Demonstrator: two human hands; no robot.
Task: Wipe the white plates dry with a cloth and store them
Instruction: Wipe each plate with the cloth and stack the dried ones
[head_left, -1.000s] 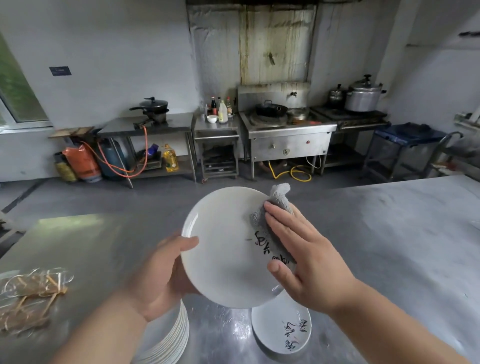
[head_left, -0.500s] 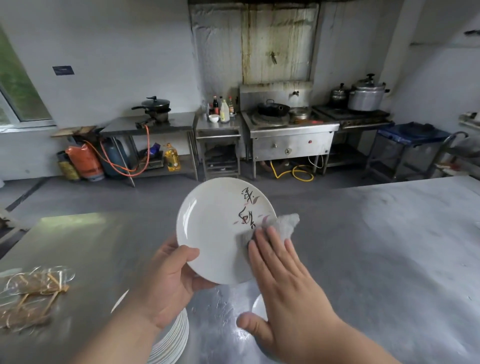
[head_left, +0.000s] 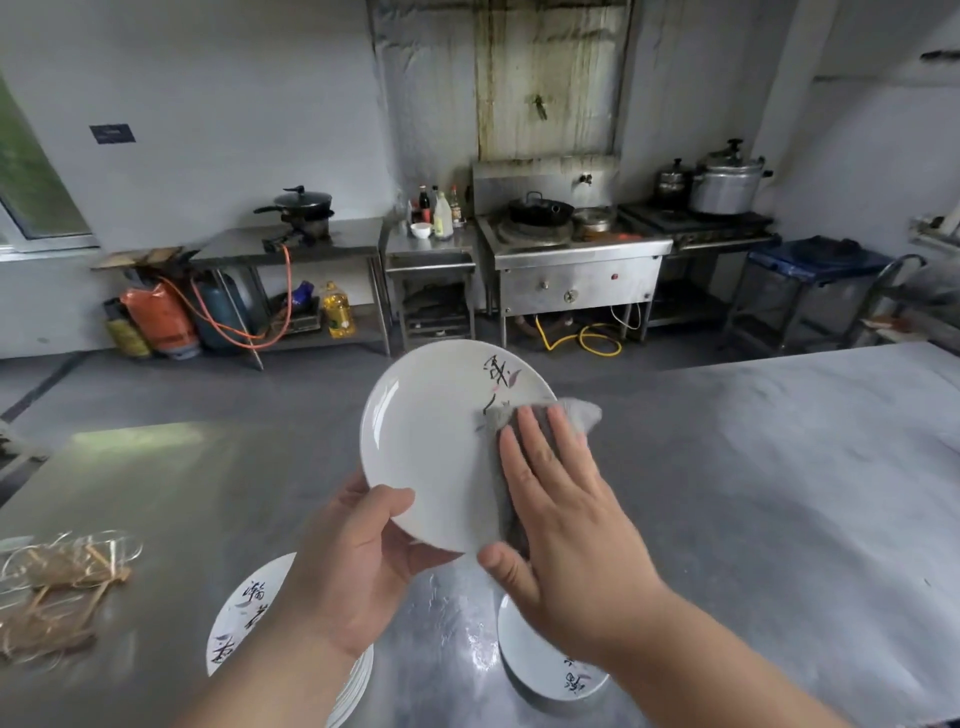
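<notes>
Wiping a white plate (head_left: 431, 457) above a steel table (head_left: 182, 493) in a bare kitchen.
Far left on the table lies a bundle of sticks and wire loops (head_left: 57, 587), then a stack of plates (head_left: 244, 618) at the near edge. The left hand (head_left: 358, 561) grips the tilted plate's lower rim, thumb on its face; the right hand (head_left: 566, 525) presses a grey cloth (head_left: 571, 413) onto it with flat, straight fingers. A second stack (head_left: 540, 660) sits below. Behind, along the wall: gas cylinder (head_left: 218, 317), wok stove (head_left: 571, 270), big pot (head_left: 727, 184).

left hand (head_left: 358, 556) grips white plate (head_left: 431, 457) rim — right hand (head_left: 566, 525) presses grey cloth (head_left: 519, 431) flat on it, above steel table (head_left: 753, 493)
</notes>
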